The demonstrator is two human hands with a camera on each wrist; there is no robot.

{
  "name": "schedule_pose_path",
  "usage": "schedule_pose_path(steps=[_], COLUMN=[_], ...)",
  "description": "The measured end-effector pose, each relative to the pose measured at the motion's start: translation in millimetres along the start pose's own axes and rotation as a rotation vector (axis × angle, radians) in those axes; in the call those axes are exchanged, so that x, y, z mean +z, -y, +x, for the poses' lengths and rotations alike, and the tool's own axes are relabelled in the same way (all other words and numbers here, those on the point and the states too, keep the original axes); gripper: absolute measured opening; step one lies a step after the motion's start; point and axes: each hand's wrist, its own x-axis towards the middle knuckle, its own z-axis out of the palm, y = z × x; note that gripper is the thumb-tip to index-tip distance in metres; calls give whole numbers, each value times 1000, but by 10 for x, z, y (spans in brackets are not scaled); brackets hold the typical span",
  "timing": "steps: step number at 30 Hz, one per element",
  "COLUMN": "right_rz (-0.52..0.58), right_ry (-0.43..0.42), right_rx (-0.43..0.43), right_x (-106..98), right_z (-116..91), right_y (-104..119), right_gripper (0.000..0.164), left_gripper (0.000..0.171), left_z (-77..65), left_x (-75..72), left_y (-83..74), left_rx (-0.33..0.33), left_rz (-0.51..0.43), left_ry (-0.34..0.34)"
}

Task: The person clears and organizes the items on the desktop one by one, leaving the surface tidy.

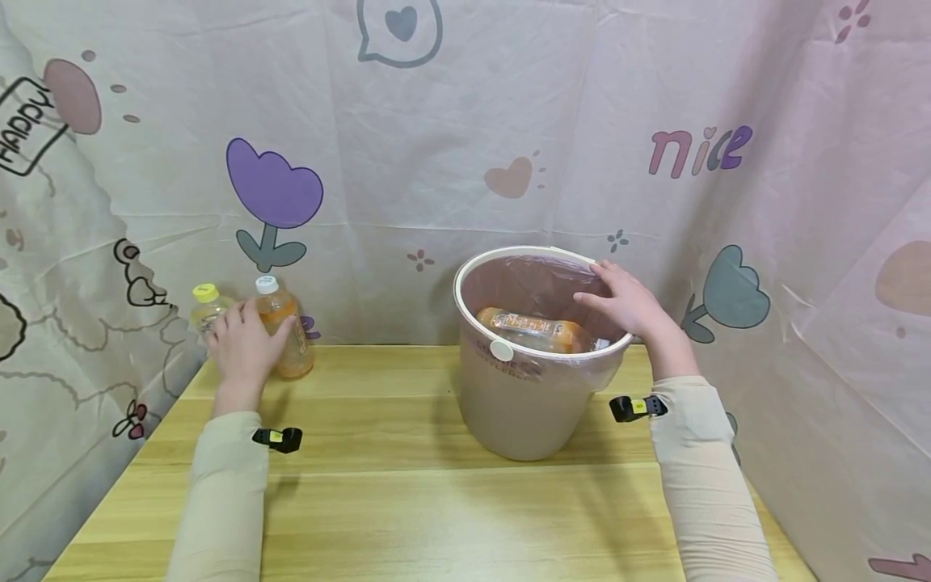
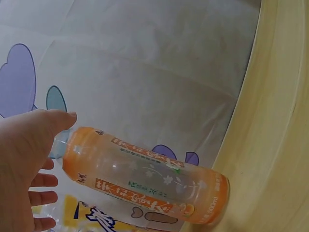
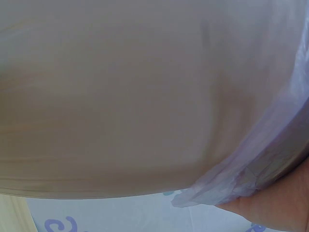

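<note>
At the back left, my left hand point(image 1: 245, 343) is spread in front of two bottles, its fingers and thumb loose. A clear bottle with orange label bands point(image 1: 294, 349) and a white cap stands to the right of a bottle with a yellow cap point(image 1: 207, 293), partly hidden by the hand. In the left wrist view the thumb lies by the neck of the orange-banded bottle point(image 2: 145, 174). My right hand point(image 1: 629, 303) rests at the right rim of a bin point(image 1: 520, 412), fingers reaching loosely over its opening. Inside lies an orange-labelled bottle point(image 1: 534, 330).
A thin clear plastic liner point(image 3: 260, 154) folds over the bin's rim. Wooden table point(image 1: 364, 517) extends in front of the bin and bottles. A printed curtain point(image 1: 407, 145) hangs behind and along both sides. Each sleeve carries a small black wrist camera point(image 1: 280, 439).
</note>
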Motion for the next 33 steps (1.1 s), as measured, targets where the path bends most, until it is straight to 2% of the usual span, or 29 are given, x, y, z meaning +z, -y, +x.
schedule_pose_path(steps=[17, 33], right_rz=[-18, 0], right_ry=[7, -1], right_rx=[-3, 7], right_x=[-26, -20], right_z=[2, -9], right_y=[29, 34], right_gripper=[78, 78], left_gripper=[87, 81], left_z=[171, 161], left_x=[102, 189], left_y=[-17, -45], left_rx=[-61, -78], left_rz=[26, 12], left_ry=[9, -53])
